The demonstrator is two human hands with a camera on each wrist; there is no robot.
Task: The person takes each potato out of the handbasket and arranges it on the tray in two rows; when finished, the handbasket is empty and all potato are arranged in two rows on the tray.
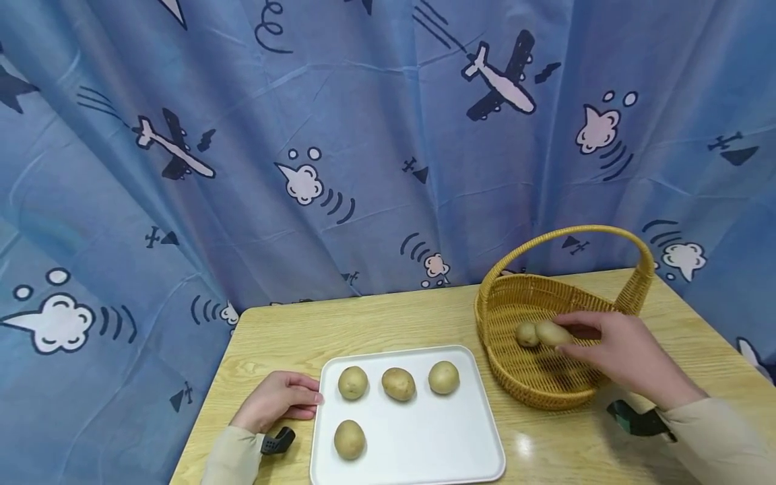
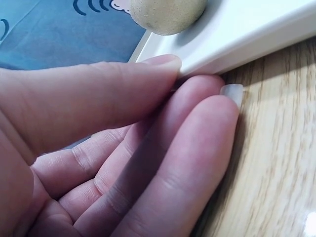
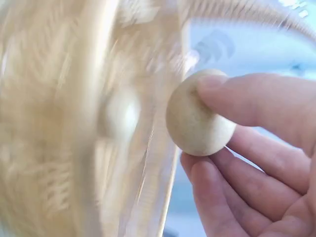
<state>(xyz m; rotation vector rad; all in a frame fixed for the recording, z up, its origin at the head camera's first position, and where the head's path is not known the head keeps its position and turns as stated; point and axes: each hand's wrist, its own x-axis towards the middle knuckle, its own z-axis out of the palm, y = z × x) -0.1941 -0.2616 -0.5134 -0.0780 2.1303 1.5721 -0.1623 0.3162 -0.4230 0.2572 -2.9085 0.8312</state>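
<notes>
My right hand (image 1: 624, 350) pinches a potato (image 1: 553, 333) between thumb and fingers over the wicker basket (image 1: 521, 391). Another potato (image 1: 527, 335) lies in the basket, just left of the held one in the head view. The right wrist view shows the held potato (image 3: 197, 116) sharply, while the basket behind it is blurred. At the left edge of a white tray (image 1: 424, 438), my left hand (image 1: 281, 401) grips the rim, thumb at the edge and curled fingers below. Three potatoes (image 1: 398, 384) sit in a row on the tray's far side, and one potato (image 1: 349, 440) sits nearer, at left.
A tall arched handle (image 1: 570, 230) rises over the basket. Both stand at the right of the wooden table (image 1: 364, 323), beside the tray. A blue patterned curtain (image 1: 376, 168) hangs behind the table and along its left side.
</notes>
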